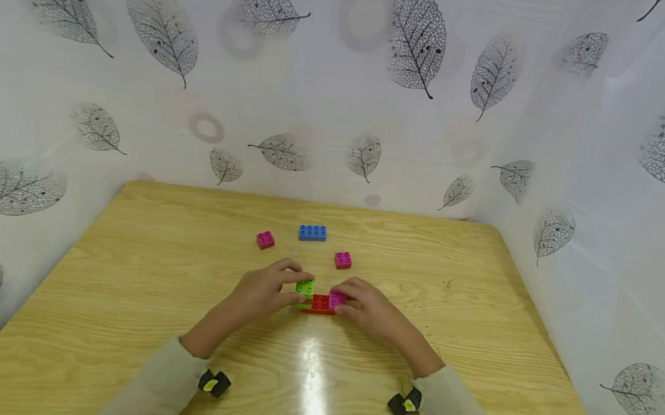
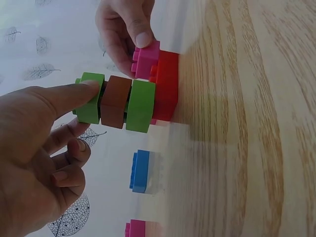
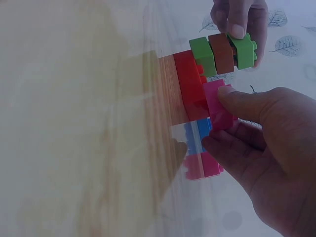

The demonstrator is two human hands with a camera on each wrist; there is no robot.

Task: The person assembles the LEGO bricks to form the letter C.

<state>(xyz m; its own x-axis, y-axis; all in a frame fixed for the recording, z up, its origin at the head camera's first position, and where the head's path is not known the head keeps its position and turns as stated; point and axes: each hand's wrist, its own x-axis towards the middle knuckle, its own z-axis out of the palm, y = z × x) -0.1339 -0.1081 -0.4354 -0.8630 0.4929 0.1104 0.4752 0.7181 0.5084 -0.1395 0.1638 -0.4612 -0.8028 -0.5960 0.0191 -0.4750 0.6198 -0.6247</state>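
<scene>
Red brick (image 1: 320,303) lies on the wooden table (image 1: 495,298), between the two hands, with studs up and bricks on both ends. From the head, the stack at its left end shows mainly as the top green brick (image 1: 305,287); the left wrist view gives its side, with a brown brick (image 2: 116,102) in the middle and a lower green brick (image 2: 140,106) at the base, on the red one. That view also shows thin gaps between the stacked bricks, which the head view does not make out. Only the head view takes in all the loose bricks beyond the hands: a blue brick (image 1: 313,233), with one loose pink brick (image 1: 265,240) to its left and another nearer on its right.

The left hand (image 1: 270,288) pinches the top green brick between thumb and finger, just left of the red brick. The right hand (image 1: 370,307) grips a pink brick (image 3: 218,104) at the red brick's right end, thumb on one side and fingers on the other; whether it is fully pressed down, I cannot tell.
</scene>
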